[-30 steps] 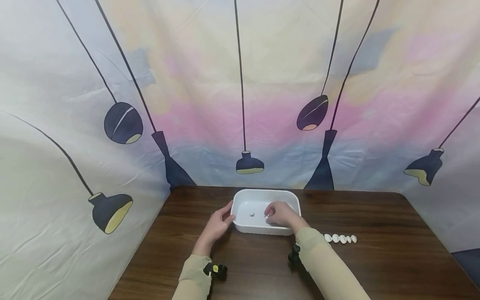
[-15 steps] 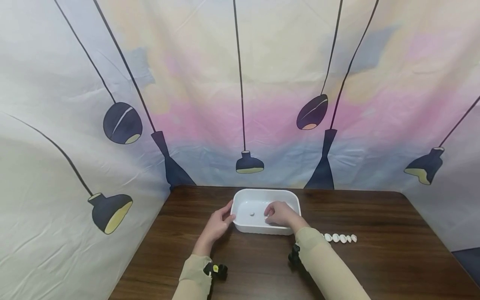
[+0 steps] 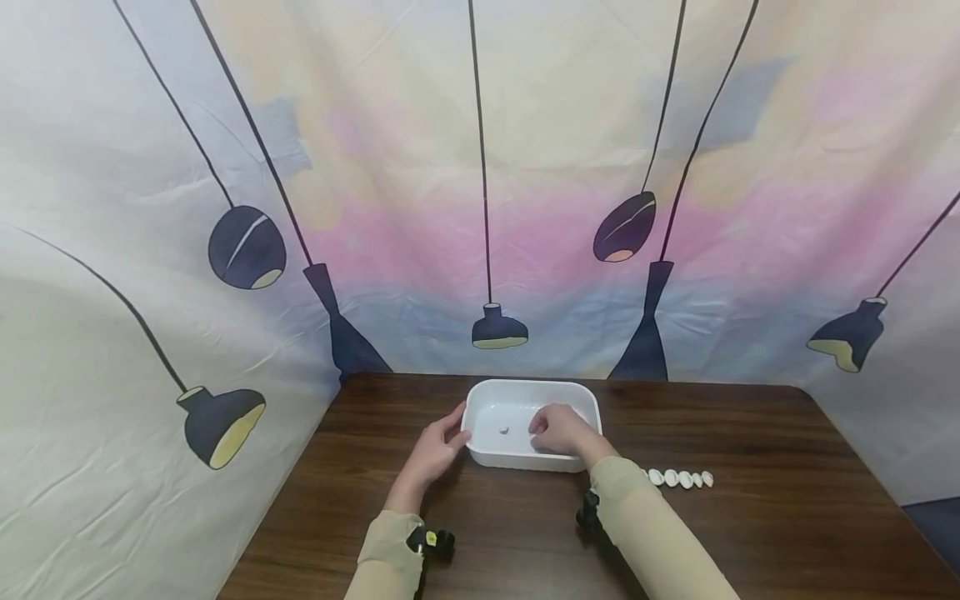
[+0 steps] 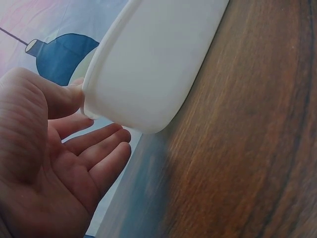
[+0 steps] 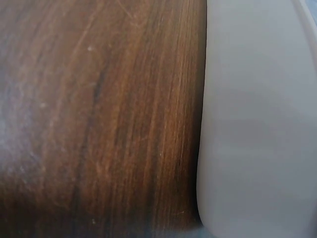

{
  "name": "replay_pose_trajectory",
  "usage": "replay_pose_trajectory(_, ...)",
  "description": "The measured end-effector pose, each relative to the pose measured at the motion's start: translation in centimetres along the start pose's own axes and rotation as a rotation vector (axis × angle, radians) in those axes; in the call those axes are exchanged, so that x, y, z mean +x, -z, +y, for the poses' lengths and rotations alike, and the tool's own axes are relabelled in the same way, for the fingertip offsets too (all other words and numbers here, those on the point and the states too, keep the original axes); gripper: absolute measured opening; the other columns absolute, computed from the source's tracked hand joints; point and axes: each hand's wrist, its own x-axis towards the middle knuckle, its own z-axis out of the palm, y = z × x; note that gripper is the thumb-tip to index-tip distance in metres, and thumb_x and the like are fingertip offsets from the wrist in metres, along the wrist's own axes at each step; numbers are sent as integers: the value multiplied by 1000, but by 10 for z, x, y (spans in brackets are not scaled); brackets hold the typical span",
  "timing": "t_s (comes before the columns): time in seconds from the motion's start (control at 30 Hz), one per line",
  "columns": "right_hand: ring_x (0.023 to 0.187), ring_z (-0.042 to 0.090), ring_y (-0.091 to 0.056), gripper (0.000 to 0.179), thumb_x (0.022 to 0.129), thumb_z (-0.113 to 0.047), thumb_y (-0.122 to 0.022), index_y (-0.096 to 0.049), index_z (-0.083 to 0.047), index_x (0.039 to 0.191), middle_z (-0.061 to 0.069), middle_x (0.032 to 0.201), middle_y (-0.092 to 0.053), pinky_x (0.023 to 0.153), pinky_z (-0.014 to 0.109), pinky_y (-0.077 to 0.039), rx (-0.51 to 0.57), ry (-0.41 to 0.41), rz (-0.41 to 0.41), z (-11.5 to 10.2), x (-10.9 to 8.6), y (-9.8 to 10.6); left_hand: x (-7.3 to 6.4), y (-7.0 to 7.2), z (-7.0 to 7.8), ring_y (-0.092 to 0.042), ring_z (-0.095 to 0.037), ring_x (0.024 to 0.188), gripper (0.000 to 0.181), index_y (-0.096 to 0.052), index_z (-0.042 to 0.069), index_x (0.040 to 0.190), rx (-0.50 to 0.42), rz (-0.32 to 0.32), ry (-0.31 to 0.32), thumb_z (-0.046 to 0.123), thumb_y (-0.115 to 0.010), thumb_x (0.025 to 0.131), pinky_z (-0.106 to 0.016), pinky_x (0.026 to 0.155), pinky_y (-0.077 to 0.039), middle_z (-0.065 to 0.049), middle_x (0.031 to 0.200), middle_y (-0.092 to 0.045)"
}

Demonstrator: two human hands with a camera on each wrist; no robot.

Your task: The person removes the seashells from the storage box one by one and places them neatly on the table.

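Note:
A white rectangular tub (image 3: 534, 461) stands on the dark wooden table, and one small white piece (image 3: 504, 430) lies on its floor. At the tub's left end, my left hand (image 3: 433, 450) holds the rim, its thumb (image 4: 69, 99) against the edge and the other fingers spread below. Reaching over the near right corner, my right hand (image 3: 562, 429) has its fingers curled down to the tub's floor. The fingertips pinch a small white piece there, mostly hidden by the hand. In the right wrist view only the tub's outer wall (image 5: 257, 124) and the table show.
Right of the tub, several small white oval pieces (image 3: 686, 479) lie in a row, partly hidden by the right sleeve (image 3: 637, 500). A fabric backdrop (image 3: 420, 208) painted with hanging lamps rises behind the table (image 3: 765, 433).
Both hands and the tub stay in place. The white bit seen at the right fingertips a second ago is now almost covered by them.

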Motion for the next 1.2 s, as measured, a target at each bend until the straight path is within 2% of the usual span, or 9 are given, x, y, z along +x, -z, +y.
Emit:
replay_pose_trajectory(0.2, 77, 14, -58, 15, 85, -5, -83, -74, -11, 95, -3, 80, -64, 76, 34, -53, 4, 24, 8, 1, 1, -1, -1, 0, 0, -40, -38, 154, 58, -45, 11, 164, -10, -1, -5, 16, -62, 108, -61, 124, -32, -12, 167, -44)
replay_pose_trajectory(0.57, 79, 12, -59, 14, 87, -15, -89, -78, -11, 94, -5, 81, -66, 81, 36, -56, -13, 29, 48, 1, 7, -8, 2, 0, -2, -42, -38, 153, 58, -46, 9, 162, 6, 12, -20, 15, -63, 107, -59, 124, -33, -12, 165, -46)
replay_pose_trajectory(0.83, 82, 14, -60, 18, 87, -13, -90, -74, -13, 95, -5, 85, -66, 83, 38, -56, 6, 47, 51, 1, 10, -9, 3, 0, -2, -41, -39, 153, 58, -47, 9, 162, 16, 13, -26, 14, -63, 107, -61, 125, -31, -13, 165, -46)
replay_pose_trajectory(1.2, 85, 11, -66, 5, 89, -13, -87, -83, -12, 91, -6, 86, -76, 88, 39, -58, -5, 94, 65, 2, 10, -10, 2, 0, -3, -41, -39, 153, 57, -48, 9, 162, 11, 12, -24, 14, -63, 107, -60, 125, -31, -13, 165, -46)
